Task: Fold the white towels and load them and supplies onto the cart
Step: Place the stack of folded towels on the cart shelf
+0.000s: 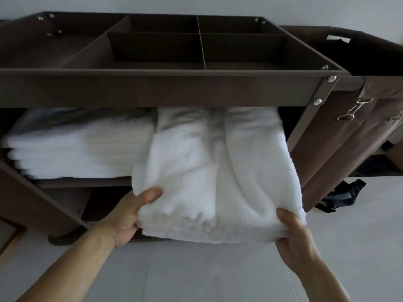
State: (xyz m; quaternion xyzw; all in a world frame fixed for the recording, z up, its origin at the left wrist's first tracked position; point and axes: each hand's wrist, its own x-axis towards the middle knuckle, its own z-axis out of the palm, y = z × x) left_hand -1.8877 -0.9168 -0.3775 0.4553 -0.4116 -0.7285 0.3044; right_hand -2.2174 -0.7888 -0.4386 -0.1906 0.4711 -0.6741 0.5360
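The person stands at the brown cart (152,86) with both arms out, holding a thick folded white towel (213,171) by its near edge. The left hand (126,219) grips the near left corner, thumb (150,197) pressed on top and the other fingers curled underneath, out of sight. The right hand (294,238) clamps the near right corner the same way, thumb on top and fingers tucked below. The towel's far end lies inside the cart at the right end of the middle shelf (87,182), under the top tray, while its near end overhangs the shelf's front edge between the two hands. A stack of folded white towels (76,149) fills the left part of the same shelf, just beside the held towel and probably touching it, though the blur there makes that hard to confirm. A brown fabric bag (340,149) hangs at the cart's right end with metal hooks (353,110) on its rail. Something black (342,196) lies on the grey floor (196,269) below the bag.
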